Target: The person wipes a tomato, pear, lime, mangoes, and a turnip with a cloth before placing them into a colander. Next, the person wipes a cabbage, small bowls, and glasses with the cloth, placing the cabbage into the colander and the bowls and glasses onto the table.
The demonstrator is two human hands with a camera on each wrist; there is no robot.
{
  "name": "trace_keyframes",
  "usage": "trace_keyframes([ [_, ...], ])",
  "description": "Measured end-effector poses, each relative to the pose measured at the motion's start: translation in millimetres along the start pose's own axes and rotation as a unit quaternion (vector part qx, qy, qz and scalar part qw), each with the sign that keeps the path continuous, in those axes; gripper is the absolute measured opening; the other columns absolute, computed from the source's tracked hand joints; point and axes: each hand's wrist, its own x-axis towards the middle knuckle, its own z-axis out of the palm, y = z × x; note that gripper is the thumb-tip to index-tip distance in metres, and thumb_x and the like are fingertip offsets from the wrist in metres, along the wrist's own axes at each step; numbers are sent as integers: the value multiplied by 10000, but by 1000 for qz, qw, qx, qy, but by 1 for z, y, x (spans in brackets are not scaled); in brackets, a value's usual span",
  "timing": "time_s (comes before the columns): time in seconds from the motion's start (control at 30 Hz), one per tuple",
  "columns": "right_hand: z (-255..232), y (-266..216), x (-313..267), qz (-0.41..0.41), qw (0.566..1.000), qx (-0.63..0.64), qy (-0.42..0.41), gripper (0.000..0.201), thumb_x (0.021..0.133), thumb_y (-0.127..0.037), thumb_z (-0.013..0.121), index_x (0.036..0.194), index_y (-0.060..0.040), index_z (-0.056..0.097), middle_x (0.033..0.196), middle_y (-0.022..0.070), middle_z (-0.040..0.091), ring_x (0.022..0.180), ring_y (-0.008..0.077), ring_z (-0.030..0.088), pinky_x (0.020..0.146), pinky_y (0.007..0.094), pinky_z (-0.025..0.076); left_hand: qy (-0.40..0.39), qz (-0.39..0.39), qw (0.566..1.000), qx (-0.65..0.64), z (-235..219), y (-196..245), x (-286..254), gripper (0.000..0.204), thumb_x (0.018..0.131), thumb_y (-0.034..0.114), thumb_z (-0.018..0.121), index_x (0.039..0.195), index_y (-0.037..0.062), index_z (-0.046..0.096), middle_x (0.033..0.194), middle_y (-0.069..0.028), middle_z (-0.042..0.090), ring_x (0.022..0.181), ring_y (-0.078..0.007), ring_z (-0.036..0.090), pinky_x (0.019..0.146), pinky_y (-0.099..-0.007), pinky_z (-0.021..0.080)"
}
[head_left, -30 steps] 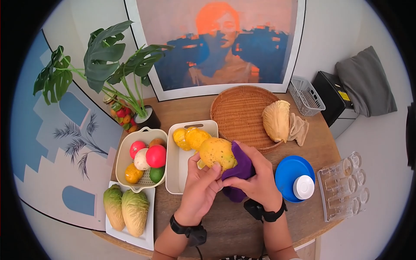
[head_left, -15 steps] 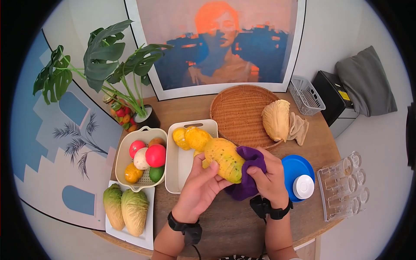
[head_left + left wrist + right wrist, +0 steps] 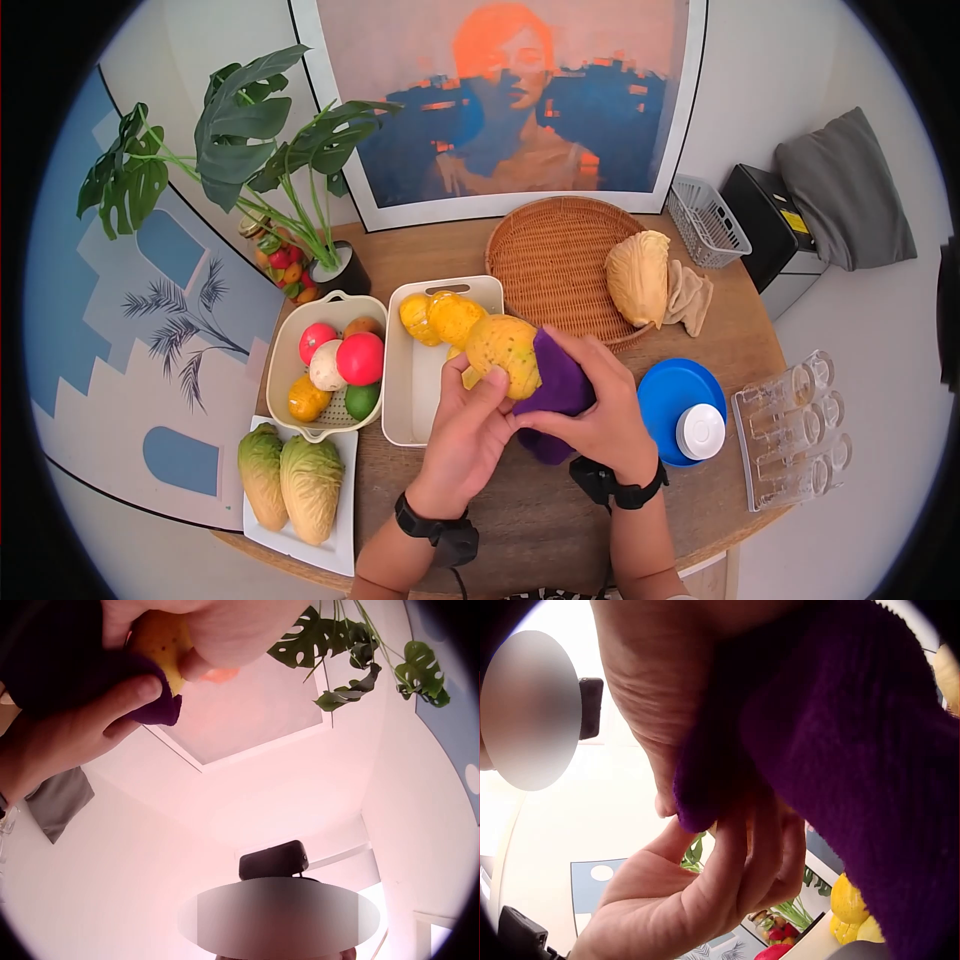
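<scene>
A yellow, dark-speckled fruit (image 3: 503, 352) is held up between both hands above the table's middle. The left hand (image 3: 466, 440) grips its left and lower side, thumb on the skin. In the right hand (image 3: 600, 410) a purple cloth (image 3: 562, 380) is wrapped over the fruit's right end and hangs down below. The left wrist view shows the cloth (image 3: 161, 705) against the speckled skin (image 3: 161, 645), with the right thumb on the cloth. Purple cloth (image 3: 840, 750) fills much of the right wrist view, hiding most of the fruit.
Yellow fruits (image 3: 455, 318) lie in a white tray (image 3: 405, 425). Left of it are a basket (image 3: 283, 350) of mixed produce and a plate (image 3: 343, 500) with two cabbages. Behind stands a wicker tray (image 3: 560, 260); to the right, a blue plate (image 3: 655, 400) and a glass rack (image 3: 745, 450).
The right hand and cloth moved right, uncovering the fruit's greenish end, then came back left over it. The fruit was tilted and turned back in the left hand.
</scene>
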Motion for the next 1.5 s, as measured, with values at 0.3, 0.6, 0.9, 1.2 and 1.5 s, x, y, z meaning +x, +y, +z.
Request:
trace_keyframes([
  [0.3,4,10,-7,49,995,73,50,357,847,-136,703,1155,33,637,875,144,633,774,255,643,695,329,505,16,42,997,68,12,-5,-4,552,975,79,557,1406,122,216,1362,-178,454,1232,-271,528,990,-416,497],
  [0.6,12,15,-9,77,985,100,118,222,896,-68,635,1074,65,652,852,166,663,732,238,648,656,314,490,1,9,998,64,6,3,0,492,1005,141,512,1413,99,242,1350,-171,481,1200,-286,564,973,-426,520],
  [0.9,3,14,-3,33,996,74,26,414,777,-134,777,1142,12,644,872,141,627,754,242,621,684,317,497,13,6,1000,4,2,-2,1,411,1020,204,498,1372,103,311,1334,-139,499,1172,-264,563,962,-407,501],
  [1.2,8,11,-3,-8,1000,24,17,614,709,-185,835,1245,0,598,921,139,634,815,257,644,720,321,512,33,26,999,10,7,-2,-1,443,1011,167,514,1379,118,272,1347,-141,485,1189,-240,544,974,-404,480],
  [1.5,0,15,-12,77,985,127,90,260,879,-81,660,1104,50,660,896,119,696,782,168,653,710,276,503,-64,-17,997,42,4,5,-1,604,1008,150,500,1501,127,153,1422,-158,418,1268,-283,509,971,-444,521],
])
